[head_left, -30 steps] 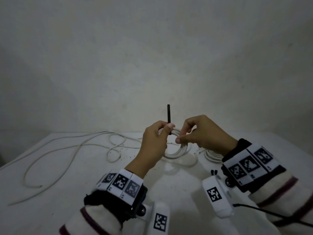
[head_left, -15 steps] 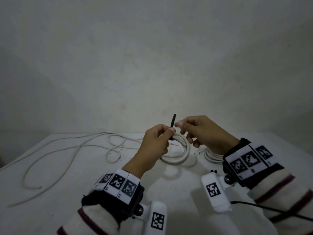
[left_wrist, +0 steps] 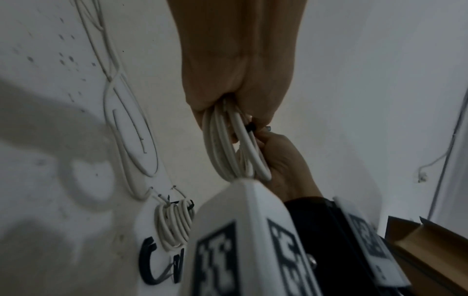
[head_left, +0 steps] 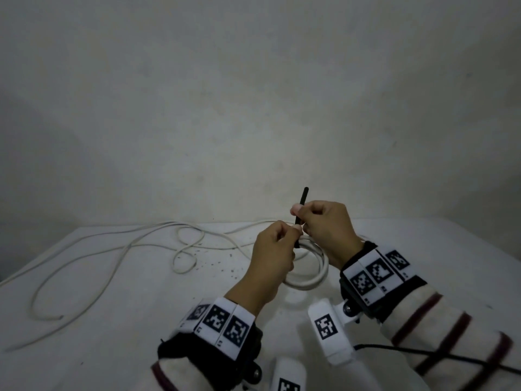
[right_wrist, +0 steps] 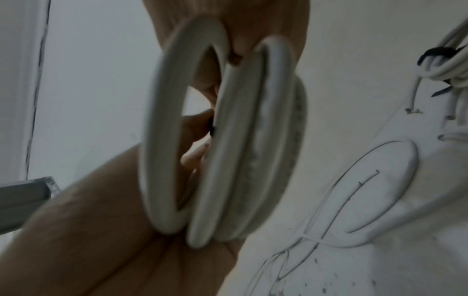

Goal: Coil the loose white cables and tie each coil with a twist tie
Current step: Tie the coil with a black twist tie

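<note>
A white cable coil [head_left: 310, 279] hangs above the white table [head_left: 141, 320], gripped at its top by my left hand [head_left: 293, 229]. In the left wrist view several loops of the coil [left_wrist: 222, 146] run out from between the fingers. A black twist tie [head_left: 304, 196] stands upright against the coil's top. My right hand [head_left: 298, 213] pinches the tie partway up, just above the left thumb. Seen from the right wrist, the coil [right_wrist: 228, 140] fills the middle and a bit of the tie [right_wrist: 210, 128] shows behind it.
A long loose white cable [head_left: 112, 258] snakes over the left half of the table. A coil bound with a black tie [left_wrist: 174, 226] lies near my right forearm, with spare black ties [left_wrist: 149, 260] beside it. A cardboard box [left_wrist: 430, 250] stands at the right.
My right hand let go of the coil, rose to the upright tie and now pinches it. The coil hangs from my left hand alone.
</note>
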